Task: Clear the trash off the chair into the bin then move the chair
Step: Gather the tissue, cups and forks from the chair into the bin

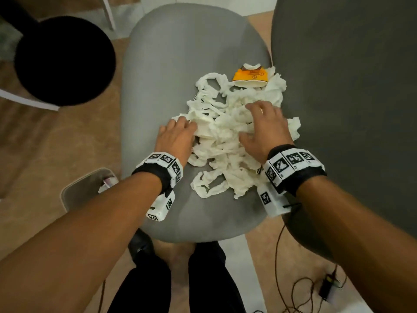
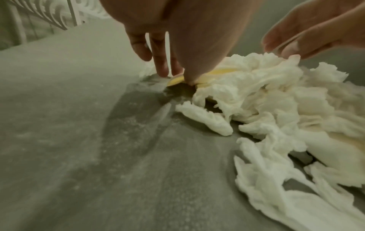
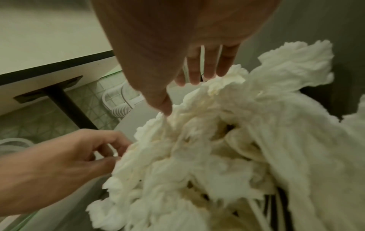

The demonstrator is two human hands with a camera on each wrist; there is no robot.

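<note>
Both hands lie on the paper [image 1: 228,136] piled on the chair [image 1: 162,71]: left hand [image 1: 174,138] fingers bent at its edge, right hand [image 1: 266,129] spread flat on top. Bin [image 1: 74,193] sits left of the chair.

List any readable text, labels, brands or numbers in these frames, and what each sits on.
No text can be read.
Orange paper cup at the far edge of the tissue pile: brown print, too blurred to read.
Wrist bands: black-and-white square markers, patterns only, with tiny marks beside them too small to read.
Bin: a pink-and-white wrapper inside, print illegible.
</note>
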